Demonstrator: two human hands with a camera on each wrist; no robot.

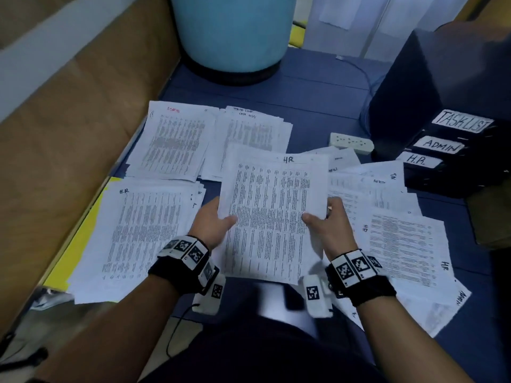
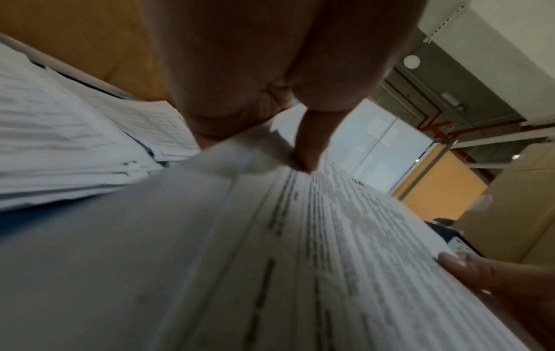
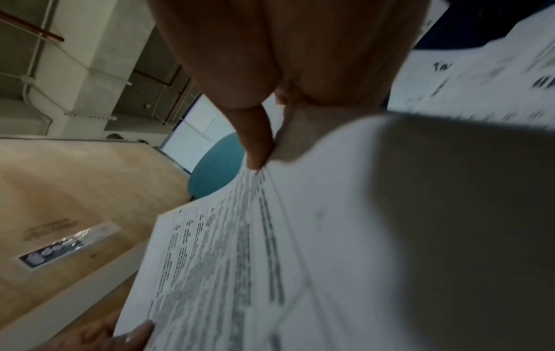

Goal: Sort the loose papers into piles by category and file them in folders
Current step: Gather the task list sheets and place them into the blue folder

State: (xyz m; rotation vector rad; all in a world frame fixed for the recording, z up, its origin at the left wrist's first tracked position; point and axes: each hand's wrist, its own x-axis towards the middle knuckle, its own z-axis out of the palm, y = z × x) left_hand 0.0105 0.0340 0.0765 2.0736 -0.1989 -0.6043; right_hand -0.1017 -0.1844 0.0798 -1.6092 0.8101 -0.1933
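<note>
Both hands hold up a white printed sheet marked "HR" (image 1: 272,214) above the blue floor. My left hand (image 1: 214,219) pinches its left edge, thumb on top; my right hand (image 1: 325,218) pinches its right edge. The same HR sheet (image 2: 345,237) fills the left wrist view, and the HR sheet (image 3: 240,249) fills the right wrist view. Sorted piles lie around: an H.R. pile (image 1: 138,233) near left, an ADMIN pile (image 1: 171,145) far left, a TASK LIST pile (image 1: 254,134) behind. Loose mixed papers (image 1: 387,217) spread at right. Black folders labelled TASKLIST (image 1: 461,124), ADMIN (image 1: 439,146), H.R. (image 1: 420,161) stand at far right.
A pale blue barrel (image 1: 232,34) stands at the back. A brown cardboard wall (image 1: 69,120) runs along the left. A white power strip (image 1: 351,143) lies beside the folders. A yellow sheet (image 1: 80,239) shows under the H.R. pile. A dark box (image 1: 414,87) rises behind the folders.
</note>
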